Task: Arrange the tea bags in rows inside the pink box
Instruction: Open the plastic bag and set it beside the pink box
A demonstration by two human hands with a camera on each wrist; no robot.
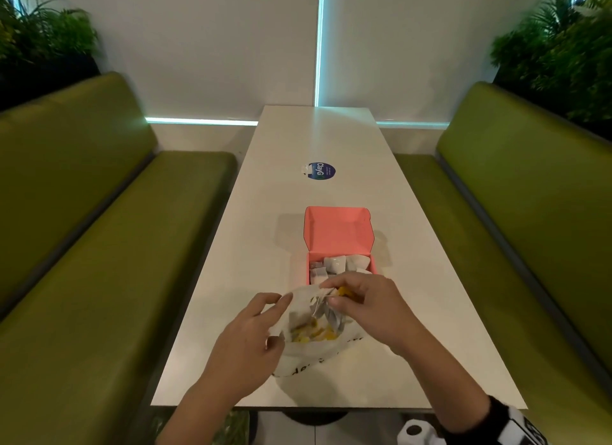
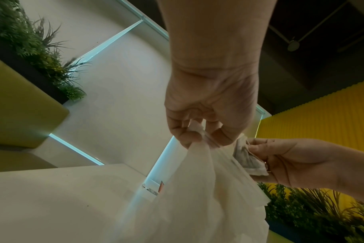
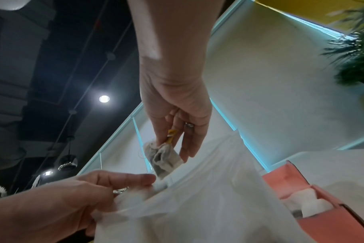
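Note:
A pink box [image 1: 341, 232] with its lid up stands on the white table [image 1: 318, 140]; several white tea bags [image 1: 334, 265] lie inside it. In front of it sits a white plastic bag [image 1: 311, 348] holding more tea bags with yellow tags. My left hand [image 1: 261, 325] pinches the bag's rim [image 2: 197, 131] and holds it open. My right hand [image 1: 357, 299] pinches a tea bag [image 3: 164, 157] with a yellow tag [image 3: 171, 133] just above the bag's mouth. The box corner [image 3: 322, 212] shows in the right wrist view.
A round blue sticker [image 1: 321, 171] is stuck mid-table beyond the box. Green benches [image 1: 99, 246] run along both sides of the table, with plants [image 1: 43, 34] behind them. A paper roll [image 1: 414, 431] stands on the floor near the front right.

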